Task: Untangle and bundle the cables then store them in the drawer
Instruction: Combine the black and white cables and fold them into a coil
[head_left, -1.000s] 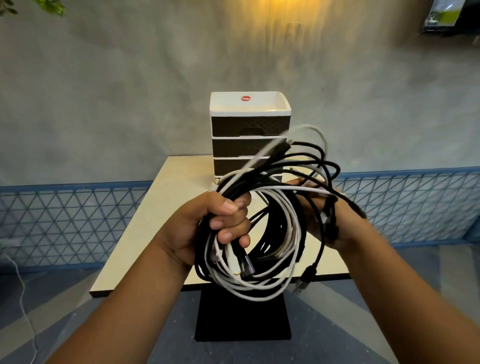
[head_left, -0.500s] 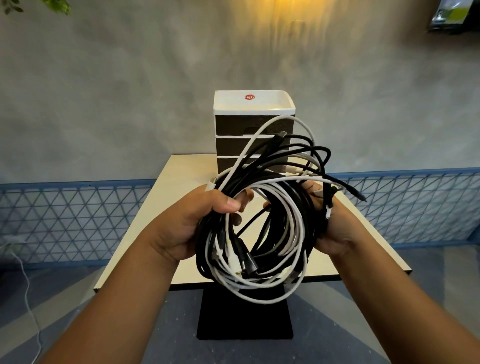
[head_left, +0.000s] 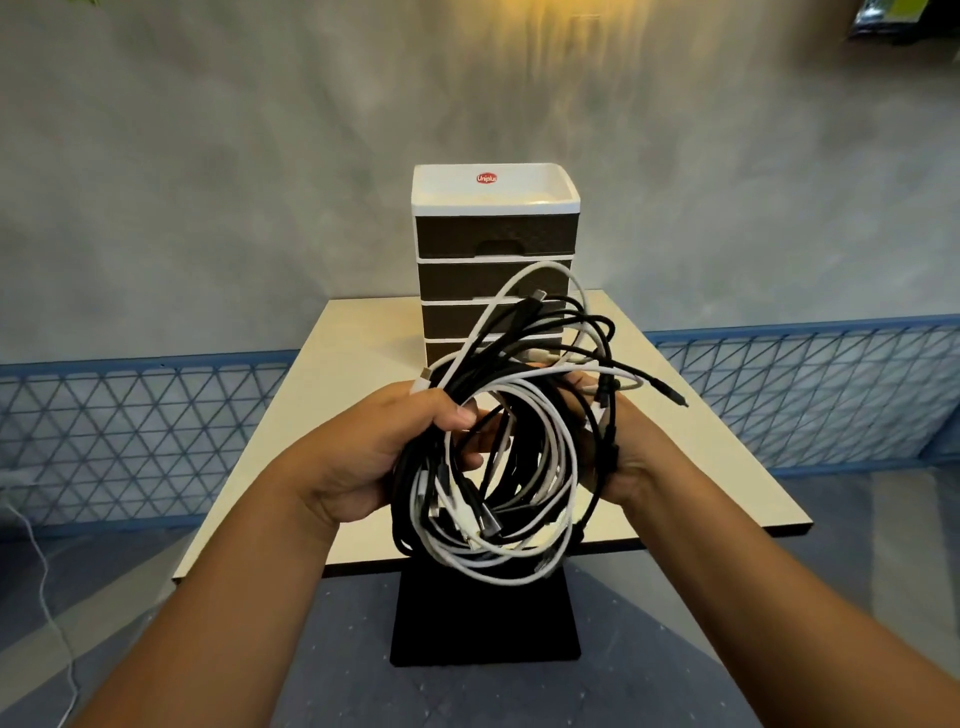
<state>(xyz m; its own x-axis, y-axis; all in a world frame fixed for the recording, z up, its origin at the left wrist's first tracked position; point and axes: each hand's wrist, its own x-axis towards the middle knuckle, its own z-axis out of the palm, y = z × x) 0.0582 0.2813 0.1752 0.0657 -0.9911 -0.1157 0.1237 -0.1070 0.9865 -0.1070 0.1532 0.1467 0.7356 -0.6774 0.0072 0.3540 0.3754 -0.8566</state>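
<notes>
Your left hand (head_left: 363, 462) curls its fingers and thumb tightly round the left side of the tangled coil of black and white cables (head_left: 511, 457), while your right hand (head_left: 623, 457) grips the coil's right side, its fingers mostly hidden behind the loops. The coil hangs in the air above the near edge of the cream square table (head_left: 358, 364). The white-framed plastic drawer unit with dark drawer fronts (head_left: 496, 244) stands beyond it, drawers closed.

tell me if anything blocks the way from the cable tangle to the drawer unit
Nothing visible lies between them. Both hands, left and right, hold the tangled black and white cables above the cream square table, but the black-fronted white drawer unit has every visible drawer closed.
</notes>
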